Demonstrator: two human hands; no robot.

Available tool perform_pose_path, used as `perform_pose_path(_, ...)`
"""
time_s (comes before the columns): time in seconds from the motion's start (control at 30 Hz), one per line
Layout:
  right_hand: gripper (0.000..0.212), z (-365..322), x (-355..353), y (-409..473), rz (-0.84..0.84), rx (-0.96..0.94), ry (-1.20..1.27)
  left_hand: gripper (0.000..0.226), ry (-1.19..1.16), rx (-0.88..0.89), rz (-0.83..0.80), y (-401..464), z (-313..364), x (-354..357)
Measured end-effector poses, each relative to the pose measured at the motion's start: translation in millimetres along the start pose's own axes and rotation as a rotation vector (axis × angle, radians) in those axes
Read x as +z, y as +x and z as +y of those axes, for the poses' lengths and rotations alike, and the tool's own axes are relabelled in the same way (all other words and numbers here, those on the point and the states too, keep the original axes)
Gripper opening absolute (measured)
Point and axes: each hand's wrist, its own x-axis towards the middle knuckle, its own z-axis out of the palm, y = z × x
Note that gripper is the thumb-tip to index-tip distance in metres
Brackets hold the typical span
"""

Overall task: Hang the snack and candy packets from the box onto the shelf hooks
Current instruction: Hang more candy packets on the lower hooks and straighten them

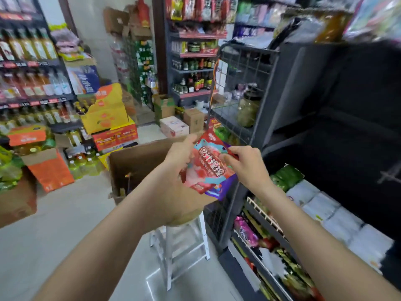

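Packets of red candy (207, 168), a small stack with a purple one showing behind, sit in front of me above the open cardboard box (138, 164), which rests on a white stool (180, 242) beside the dark shelf unit (267, 88). My left hand (180, 155) cups the stack from the left side and below, fingers curled around its edge, thumb up near the top corner. My right hand (245, 164) pinches the right edge, thumb and fingertips closed on the foil

Risk, as I judge it: the foil is slick and the packets are loosely stacked, so if I peel one off with the right hand the others could slide out of the left and drop onto the floor or back into the box. The lettering reads upside down to me, so the hang hole may be at the end nearer me, and reaching for a hook without turning the packet would miss. I cannot make out a free hook; the view is blurred

Both forearms reach forward, wrists meeting over the box, the right one closer to the wire rack (245, 68)
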Motion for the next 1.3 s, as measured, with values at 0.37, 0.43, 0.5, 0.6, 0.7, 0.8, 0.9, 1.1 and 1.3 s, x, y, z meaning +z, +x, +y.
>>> perform_pose_path(0.37,0.029,80.6,-143.7,-185.2,0.184,0.391,0.368,0.016,0.219,0.528,-0.431,-143.5,-23.0,169.8)
perform_pose_path(0.43,0.023,86.1,-160.5,-211.9,0.187,0.441,0.588,0.014,0.138,0.451,-0.453,-163.0,-30.4,187.2)
perform_pose_path(0.5,0.021,98.9,-185.5,-252.8,0.199,0.480,0.701,0.013,0.115,0.419,-0.471,-196.1,-41.3,216.6)
perform_pose_path(0.6,0.012,124.0,-217.7,-311.5,0.225,0.544,0.719,0.018,0.067,0.397,-0.501,-242.8,-61.9,261.8)
perform_pose_path(0.7,0.013,144.4,-248.5,-359.0,0.256,0.641,0.655,0.022,0.081,0.404,-0.489,-287.9,-80.5,301.0)
perform_pose_path(0.8,0.008,156.9,-275.7,-394.1,0.317,0.683,0.615,0.025,0.117,0.443,-0.495,-319.6,-88.1,332.1)
perform_pose_path(0.9,0.020,169.6,-294.7,-421.5,0.431,0.697,0.610,0.039,0.167,0.500,-0.456,-339.0,-90.2,355.9)
perform_pose_path(1.1,0.022,190.5,-328.2,-466.1,0.592,0.730,0.670,0.045,0.177,0.504,-0.188,-351.6,-97.4,377.4)
perform_pose_path(1.3,0.021,201.3,-338.5,-487.9,0.592,0.664,0.420,0.029,0.121,0.497,-0.317,-383.8,-95.5,397.7)
